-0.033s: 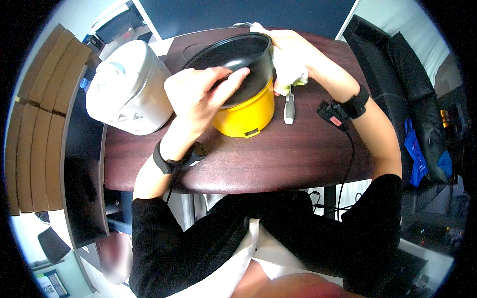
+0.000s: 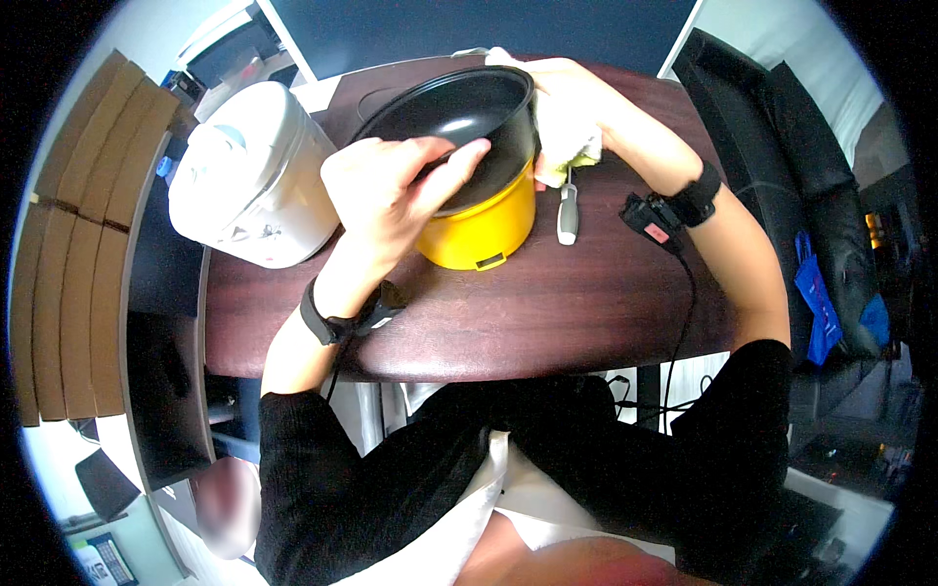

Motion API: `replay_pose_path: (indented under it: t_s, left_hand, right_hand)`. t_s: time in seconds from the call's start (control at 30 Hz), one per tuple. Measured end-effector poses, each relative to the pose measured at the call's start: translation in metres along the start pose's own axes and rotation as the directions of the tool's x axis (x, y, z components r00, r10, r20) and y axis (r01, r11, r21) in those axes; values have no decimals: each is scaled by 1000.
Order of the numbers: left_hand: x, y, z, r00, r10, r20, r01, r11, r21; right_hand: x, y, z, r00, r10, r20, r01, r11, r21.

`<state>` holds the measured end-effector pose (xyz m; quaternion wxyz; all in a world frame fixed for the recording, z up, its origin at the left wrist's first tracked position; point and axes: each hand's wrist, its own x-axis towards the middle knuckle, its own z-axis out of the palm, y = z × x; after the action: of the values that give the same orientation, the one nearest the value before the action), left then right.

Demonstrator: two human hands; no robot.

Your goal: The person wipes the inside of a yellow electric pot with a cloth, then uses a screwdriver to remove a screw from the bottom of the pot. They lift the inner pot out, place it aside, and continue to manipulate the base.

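A round pot [image 2: 477,232], black inside and yellow on its lower outer wall, stands tilted on the table, its opening toward the far side. My left hand [image 2: 379,186] is closed on its near left rim, thumb laid across the edge. On the far right, my right hand [image 2: 539,80] presses a white and pale green cloth [image 2: 570,137] against the pot's outer wall; the cloth and pot hide most of its fingers. Beside the pot, a tool with a grey and white handle [image 2: 568,217] lies partly under the cloth.
A white rice cooker [image 2: 259,181] stands on the left of the dark brown table [image 2: 547,322]. Behind the table rises a dark blue panel [image 2: 489,24]. Cardboard boxes [image 2: 73,283] are stacked at left, and a black sofa [image 2: 772,166] is at right. A cable [image 2: 692,303] hangs from my right wristband.
The pot has shifted very slightly to the left, and my right hand with the cloth has moved a little the same way. My left hand keeps its grip.
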<state>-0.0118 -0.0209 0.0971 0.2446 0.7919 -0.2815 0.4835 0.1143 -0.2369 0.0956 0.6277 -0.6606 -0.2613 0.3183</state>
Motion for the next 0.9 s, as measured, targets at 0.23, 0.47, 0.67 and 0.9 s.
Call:
replay_pose_path:
  t_s: [0.23, 0.47, 0.67, 0.9]
  left_hand:
    - [-2, 0, 0, 975, 220, 26, -222, 966, 130]
    - [-11, -5, 13, 971, 240, -4, -229, 931, 285]
    - [-10, -7, 26, 964, 257, -62, -235, 941, 243]
    - [-11, 14, 13, 963, 267, 31, -268, 947, 174]
  right_hand:
    - [15, -12, -5, 983, -90, 162, 141, 932, -335]
    - [18, 19, 14, 961, -64, -269, 165, 914, 370]
    - [6, 34, 26, 898, -122, -423, 268, 914, 304]
    - [22, 28, -28, 668, -670, 322, 510, 98, -855]
